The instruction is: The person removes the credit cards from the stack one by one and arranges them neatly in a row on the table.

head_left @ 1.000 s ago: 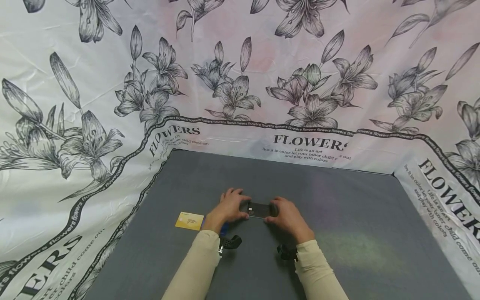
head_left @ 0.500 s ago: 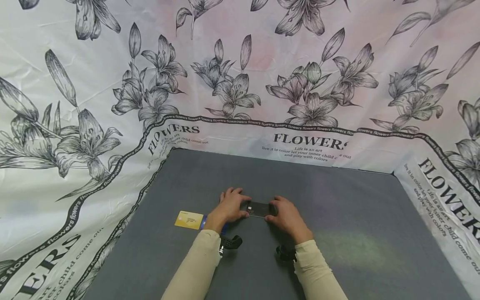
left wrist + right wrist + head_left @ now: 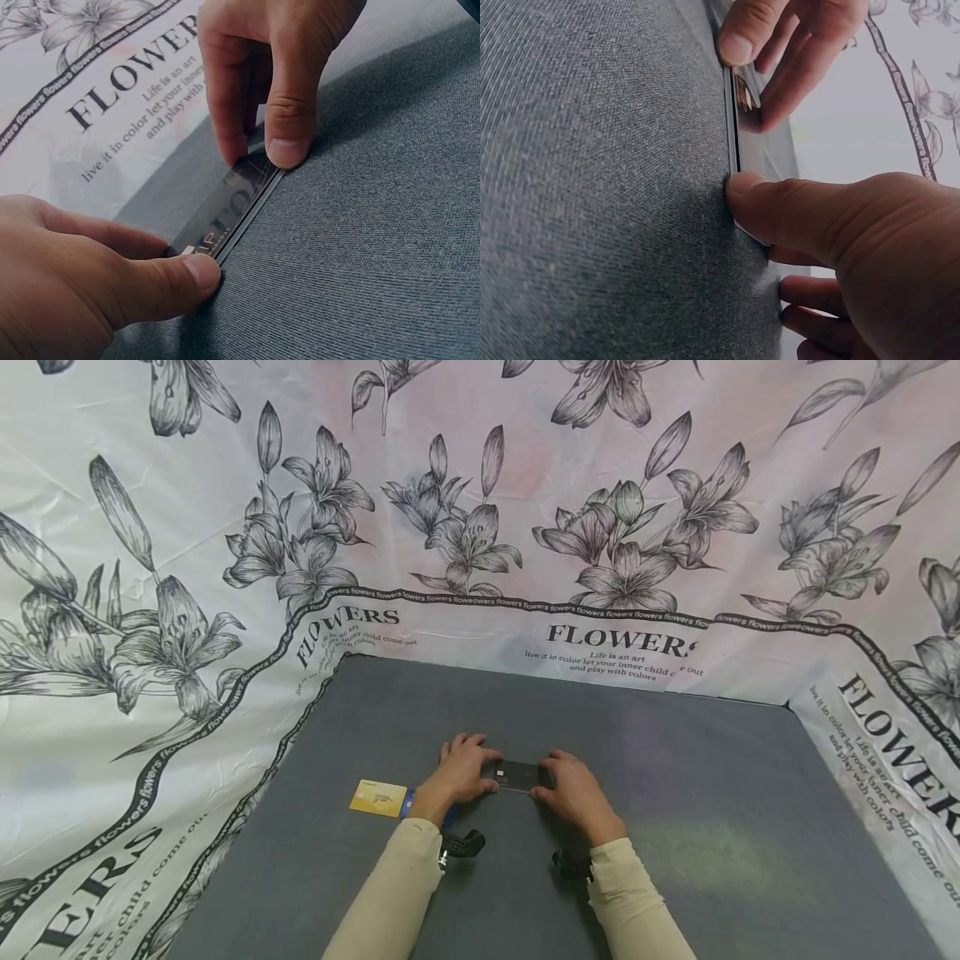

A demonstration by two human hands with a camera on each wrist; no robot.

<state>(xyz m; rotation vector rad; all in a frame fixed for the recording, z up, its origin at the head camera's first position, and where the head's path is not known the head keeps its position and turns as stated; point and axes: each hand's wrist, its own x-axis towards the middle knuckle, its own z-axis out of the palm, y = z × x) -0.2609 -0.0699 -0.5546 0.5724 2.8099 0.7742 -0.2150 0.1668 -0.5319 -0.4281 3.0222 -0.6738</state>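
A glossy black card (image 3: pixel 517 775) with "VIP" lettering and a small chip lies flat on the grey cloth, its long side facing me. My left hand (image 3: pixel 457 774) pinches its left end, thumb on the near edge and fingers at the far edge. At the other end, the right hand (image 3: pixel 577 793) pinches it the same way. A thin layered edge shows under the black card (image 3: pixel 232 214) in the left wrist view. In the right wrist view the right thumb (image 3: pixel 761 199) presses the near edge, and the other fingers are partly hidden behind the card.
A yellow card (image 3: pixel 378 798) lies left of the left wrist. Beside it a blue card (image 3: pixel 407 803) is mostly hidden under that wrist. The grey table (image 3: pixel 712 793) meets a white flower-printed cloth (image 3: pixel 480 627) at the back and sides.
Both hands stay at the ends of the black card with barely any movement. The view has tilted very slightly, and a bit of the blue card now shows beside the yellow one.
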